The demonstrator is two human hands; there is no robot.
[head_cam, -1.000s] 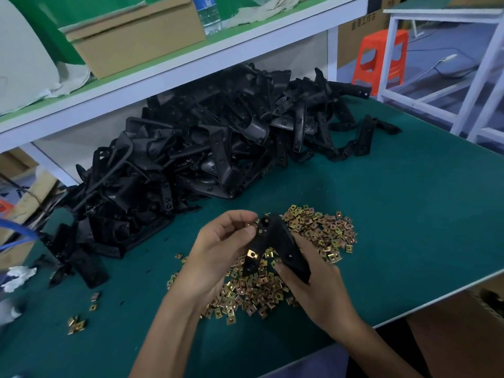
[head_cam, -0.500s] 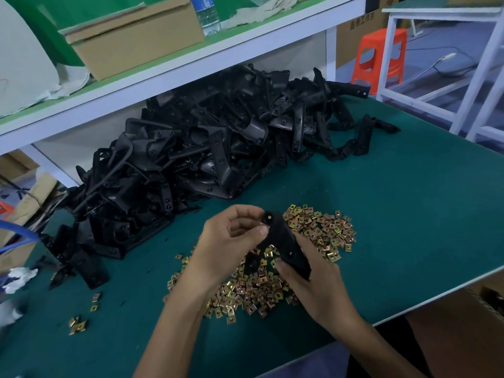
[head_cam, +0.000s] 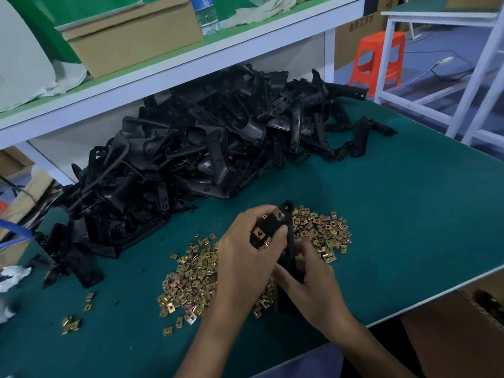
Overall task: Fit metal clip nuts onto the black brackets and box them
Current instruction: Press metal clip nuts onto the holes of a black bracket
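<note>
Nearest the person, at the right below the table edge, is a brown carton; what lies in it is too dark to tell. Both forearms reach over the green table. The right hand has its fingers curled tight round the lower arm of a black bracket, thumb against its near side; its fingertips are blurred. The left hand grips the upper arm of the same bracket, fingers wrapped behind it and the thumb pressed flat on its face. Two brass clip nuts sit on that upper arm, one near the thumb and one higher up by the corner. The bracket is held just above a wide scatter of loose nuts that spreads under and to both sides of the hands. A few stray nuts lie well apart at the left. Farther back, a large heap of black brackets runs from the left edge of the table towards its right corner, under a white shelf. On the shelf stand a cardboard box and a water bottle. Beyond the table is an orange stool.
</note>
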